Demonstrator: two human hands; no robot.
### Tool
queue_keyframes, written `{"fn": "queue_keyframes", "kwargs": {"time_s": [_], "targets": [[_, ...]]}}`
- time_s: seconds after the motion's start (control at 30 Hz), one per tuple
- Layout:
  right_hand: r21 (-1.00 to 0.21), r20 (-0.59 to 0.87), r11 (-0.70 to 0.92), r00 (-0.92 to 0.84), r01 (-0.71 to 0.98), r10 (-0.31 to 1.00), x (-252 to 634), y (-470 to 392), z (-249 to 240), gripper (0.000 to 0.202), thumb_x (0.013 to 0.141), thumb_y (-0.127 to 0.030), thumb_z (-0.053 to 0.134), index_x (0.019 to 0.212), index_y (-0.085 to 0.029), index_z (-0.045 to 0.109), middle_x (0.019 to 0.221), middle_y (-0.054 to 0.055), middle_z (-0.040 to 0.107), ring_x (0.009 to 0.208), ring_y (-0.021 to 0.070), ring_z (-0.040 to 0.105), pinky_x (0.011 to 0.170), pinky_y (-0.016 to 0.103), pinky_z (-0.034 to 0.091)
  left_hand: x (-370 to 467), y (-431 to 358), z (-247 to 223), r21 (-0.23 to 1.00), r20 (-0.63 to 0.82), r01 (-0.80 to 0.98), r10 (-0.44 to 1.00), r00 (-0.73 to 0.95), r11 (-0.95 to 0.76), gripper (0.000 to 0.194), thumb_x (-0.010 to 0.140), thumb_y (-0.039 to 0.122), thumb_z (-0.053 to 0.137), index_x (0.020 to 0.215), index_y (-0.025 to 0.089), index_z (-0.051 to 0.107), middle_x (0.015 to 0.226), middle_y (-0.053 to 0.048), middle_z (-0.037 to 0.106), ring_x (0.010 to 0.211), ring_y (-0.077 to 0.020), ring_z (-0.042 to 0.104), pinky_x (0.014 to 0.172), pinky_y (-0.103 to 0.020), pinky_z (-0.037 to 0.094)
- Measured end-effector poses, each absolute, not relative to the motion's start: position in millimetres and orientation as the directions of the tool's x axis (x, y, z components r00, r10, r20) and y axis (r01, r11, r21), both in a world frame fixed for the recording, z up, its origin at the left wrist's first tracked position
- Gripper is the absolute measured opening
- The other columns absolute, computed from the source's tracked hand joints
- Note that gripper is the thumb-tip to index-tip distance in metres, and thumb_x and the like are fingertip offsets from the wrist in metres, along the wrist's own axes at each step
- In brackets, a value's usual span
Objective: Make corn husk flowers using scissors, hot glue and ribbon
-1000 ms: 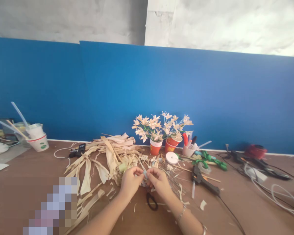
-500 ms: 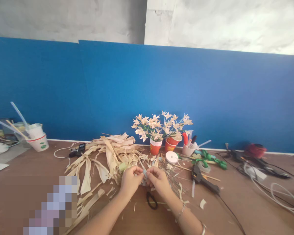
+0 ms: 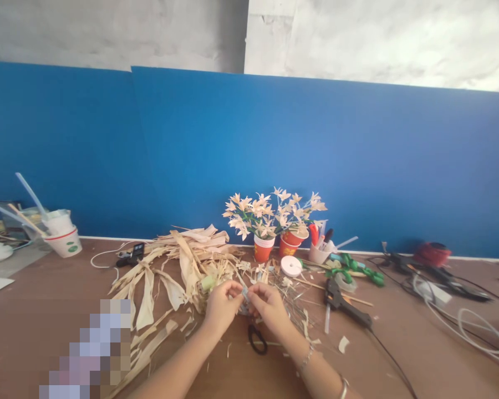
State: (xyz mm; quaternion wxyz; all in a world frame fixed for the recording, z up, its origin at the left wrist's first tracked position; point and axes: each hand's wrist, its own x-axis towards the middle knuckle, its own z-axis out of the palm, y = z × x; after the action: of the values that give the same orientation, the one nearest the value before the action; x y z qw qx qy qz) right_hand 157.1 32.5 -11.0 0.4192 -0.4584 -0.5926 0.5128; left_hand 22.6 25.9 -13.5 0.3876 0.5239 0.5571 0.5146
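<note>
My left hand (image 3: 222,305) and my right hand (image 3: 270,307) meet above the near middle of the table, both closed in a pinch. Between their fingertips is a small pale bluish piece (image 3: 245,292), too small to tell its kind. Just below my right hand shows the black handle loop (image 3: 258,339) of what looks like scissors; the rest is hidden under the hands. Dried corn husks (image 3: 189,260) are heaped beyond and left of my left hand. A pale green roll (image 3: 208,284) lies close to that hand.
Husk flowers stand in red paper cups (image 3: 261,250) at the back, by a white spool (image 3: 291,266). To the right lie a black glue gun (image 3: 341,302) with its cord, green tape (image 3: 361,270) and white cables (image 3: 461,327). A white cup (image 3: 66,244) stands left.
Both hands stay in almost the same place, still pinching the small pale piece. The view has shifted very slightly; nothing else visibly moved.
</note>
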Motion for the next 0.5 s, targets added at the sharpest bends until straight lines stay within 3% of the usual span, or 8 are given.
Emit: {"fn": "queue_keyframes", "kwargs": {"time_s": [0.37, 0.5], "targets": [[-0.994, 0.03, 0.052, -0.216, 0.096, 0.976, 157.9, 33.1, -8.4, 0.027, 0.07, -0.043, 0.057, 0.069, -0.016, 0.054, 0.047, -0.004, 0.05, 0.04, 0.0089, 0.045, 0.041, 0.02, 0.035, 23.9, 25.7, -14.8, 0.994, 0.035, 0.109, 0.989, -0.143, -0.019, 0.018, 0.059, 0.019, 0.065, 0.077, 0.014, 0.066, 0.052, 0.003, 0.054, 0.044, -0.0099, 0.045, 0.044, -0.021, 0.033], [-0.997, 0.016, 0.03, -0.18, 0.077, 0.983, 159.3, 34.4, -5.1, 0.028, 0.067, -0.044, 0.059, 0.067, -0.017, 0.053, 0.047, -0.004, 0.051, 0.041, 0.0095, 0.046, 0.042, 0.021, 0.036, 24.2, 26.7, -11.4, 0.998, -0.008, 0.055, 0.995, -0.102, 0.013, 0.019, 0.058, 0.019, 0.066, 0.076, 0.012, 0.066, 0.056, 0.0, 0.059, 0.049, -0.0118, 0.05, 0.048, -0.022, 0.036]]}}
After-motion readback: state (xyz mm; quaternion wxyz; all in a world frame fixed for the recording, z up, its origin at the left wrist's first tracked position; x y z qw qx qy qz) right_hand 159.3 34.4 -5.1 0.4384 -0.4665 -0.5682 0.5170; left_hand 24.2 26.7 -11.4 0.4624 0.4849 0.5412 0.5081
